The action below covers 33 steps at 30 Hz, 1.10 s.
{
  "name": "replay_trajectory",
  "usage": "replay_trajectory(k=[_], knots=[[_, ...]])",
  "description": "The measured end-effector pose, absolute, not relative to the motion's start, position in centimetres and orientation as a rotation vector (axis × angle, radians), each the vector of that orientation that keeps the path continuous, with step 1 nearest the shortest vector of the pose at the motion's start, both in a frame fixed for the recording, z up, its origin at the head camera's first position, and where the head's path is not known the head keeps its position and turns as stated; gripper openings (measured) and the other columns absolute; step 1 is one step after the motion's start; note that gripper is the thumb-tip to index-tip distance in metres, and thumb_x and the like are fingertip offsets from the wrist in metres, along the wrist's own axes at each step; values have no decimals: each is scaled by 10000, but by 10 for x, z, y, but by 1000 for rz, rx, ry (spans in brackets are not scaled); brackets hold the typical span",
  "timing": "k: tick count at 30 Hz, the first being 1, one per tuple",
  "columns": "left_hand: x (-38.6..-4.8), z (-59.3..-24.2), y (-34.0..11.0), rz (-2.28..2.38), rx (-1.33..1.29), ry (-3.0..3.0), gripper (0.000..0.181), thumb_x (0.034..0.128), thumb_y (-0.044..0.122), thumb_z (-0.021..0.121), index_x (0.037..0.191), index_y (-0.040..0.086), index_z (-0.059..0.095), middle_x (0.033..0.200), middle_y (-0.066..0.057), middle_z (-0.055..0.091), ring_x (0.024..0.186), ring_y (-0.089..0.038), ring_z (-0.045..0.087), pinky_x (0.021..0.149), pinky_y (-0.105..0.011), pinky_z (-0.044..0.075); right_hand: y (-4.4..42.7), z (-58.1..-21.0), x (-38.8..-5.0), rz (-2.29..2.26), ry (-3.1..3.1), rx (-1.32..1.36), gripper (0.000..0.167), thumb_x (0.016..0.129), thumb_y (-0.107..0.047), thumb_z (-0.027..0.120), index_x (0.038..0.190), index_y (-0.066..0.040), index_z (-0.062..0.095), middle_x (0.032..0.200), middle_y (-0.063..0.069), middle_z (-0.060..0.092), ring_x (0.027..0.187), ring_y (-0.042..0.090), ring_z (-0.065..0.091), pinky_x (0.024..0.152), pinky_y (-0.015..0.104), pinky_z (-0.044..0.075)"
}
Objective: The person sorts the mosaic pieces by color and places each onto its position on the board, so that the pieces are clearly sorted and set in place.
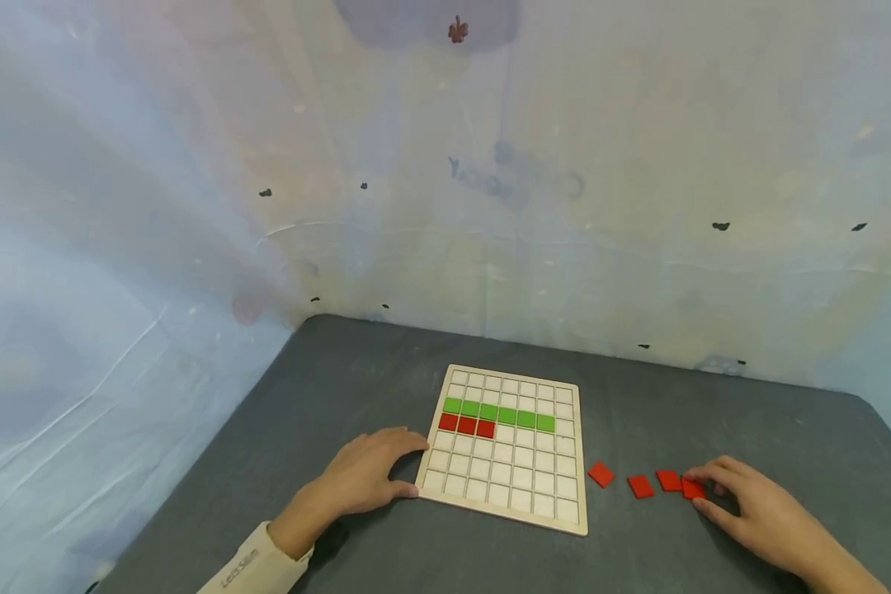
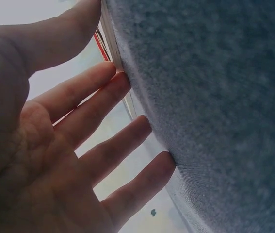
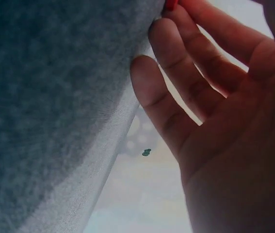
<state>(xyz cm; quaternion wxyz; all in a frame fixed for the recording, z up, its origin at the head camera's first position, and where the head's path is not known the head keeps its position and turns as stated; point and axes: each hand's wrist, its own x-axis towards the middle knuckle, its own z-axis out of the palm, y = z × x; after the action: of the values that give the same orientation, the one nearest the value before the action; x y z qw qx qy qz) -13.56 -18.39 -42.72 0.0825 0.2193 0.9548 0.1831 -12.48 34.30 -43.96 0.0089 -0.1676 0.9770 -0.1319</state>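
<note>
The right hand point(image 1: 761, 507) has its thumb and finger bent in, and it pinches one thin red tile point(image 1: 694, 488). The left hand point(image 1: 364, 474) is spread wide with straight fingers. It has hold of nothing; it only touches the left side of the wooden board point(image 1: 501, 472), by the near corner.

The dark gray table point(image 1: 341, 371) is under everything. The board lies flat near its middle, full of little squares. If the left hand pushes too hard, the board could slide.

On it, six green tiles point(image 1: 508, 415) make a row. Just on the near side sit three red tiles point(image 1: 467, 425), starting at the left. A bump to the board could make them crooked.

Right of the board lie three loose tiles point(image 1: 640, 486), all red. The pinched one is farthest right; I can't tell if it is off the table. It is so close to the next one that a finger could knock that away. A weak pinch could drop it.
</note>
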Motion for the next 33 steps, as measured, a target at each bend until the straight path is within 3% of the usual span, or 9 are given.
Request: replay_trajectory(k=[10,17,26,33], knots=[[-135,-427,-183,533,635,2850,595,829,388,801,1369,232,604,1448,-36,566,1399,-303,475,1048,-678,387,338,-438,-121,-394,3164,-544,205,872,-294,773,1065,-266,711,1018,-124,614,717,-117,435,563,221,415],[-135,-427,-182,509,620,2859,599,829,396,799,1372,238,602,1453,-29,562,1403,-293,472,1056,-683,377,337,-437,-121,-395,3133,-509,339,824,-469,779,1086,-265,710,1055,-117,614,752,-100,441,581,230,420],[-135,-428,-182,505,636,2855,600,837,404,790,1381,242,594,1459,-22,556,1411,-288,463,1060,-679,375,339,-439,-121,-385,3152,-592,249,853,-259,788,1080,-229,690,1026,-119,595,750,-121,449,589,225,451],[-135,-428,-183,487,641,2863,601,841,410,785,1386,243,592,1459,-10,556,1412,-280,464,1060,-668,383,342,-446,-122,-415,3292,-724,283,825,-92,796,1048,-193,653,1051,-60,569,775,-102,477,580,235,460]])
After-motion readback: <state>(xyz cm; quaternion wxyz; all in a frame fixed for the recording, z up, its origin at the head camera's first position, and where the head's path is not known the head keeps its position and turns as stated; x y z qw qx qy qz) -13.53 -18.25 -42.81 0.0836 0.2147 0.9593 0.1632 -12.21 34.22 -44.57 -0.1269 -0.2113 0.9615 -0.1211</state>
